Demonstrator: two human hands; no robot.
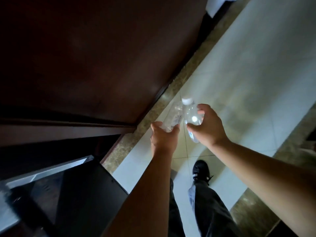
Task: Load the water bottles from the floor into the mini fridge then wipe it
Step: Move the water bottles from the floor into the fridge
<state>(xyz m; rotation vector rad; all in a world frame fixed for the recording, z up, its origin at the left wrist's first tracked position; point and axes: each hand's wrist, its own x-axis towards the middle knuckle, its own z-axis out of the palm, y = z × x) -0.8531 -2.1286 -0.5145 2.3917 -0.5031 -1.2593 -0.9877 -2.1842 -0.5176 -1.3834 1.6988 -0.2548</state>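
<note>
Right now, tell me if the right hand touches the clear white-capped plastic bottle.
Touching. The head view shows the right hand gripping the clear white-capped plastic bottle between thumb and fingers.

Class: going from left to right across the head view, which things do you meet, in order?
mini fridge → left hand, gripping a clear bottle → white-capped bottle → right hand, gripping it.
</note>
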